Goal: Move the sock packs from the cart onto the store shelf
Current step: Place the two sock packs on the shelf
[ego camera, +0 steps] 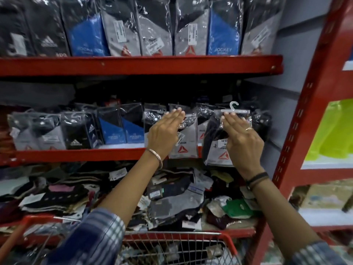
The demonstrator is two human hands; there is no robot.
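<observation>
Both hands are up at the middle shelf [76,155] now: the left hand [164,133], fingers pressed together and laid flat, steadies a pack [186,139] standing at the shelf's front edge, while the right hand [242,138] pinches a second pack [215,148] near its hanger [234,107], that one hanging just off the front edge towards the right end. The neat way, I'd say, is to lift the right pack's bottom clear of the lip, slide it back upright beside its neighbour, logo forward. More stock waits in the cart [225,238] below.
</observation>
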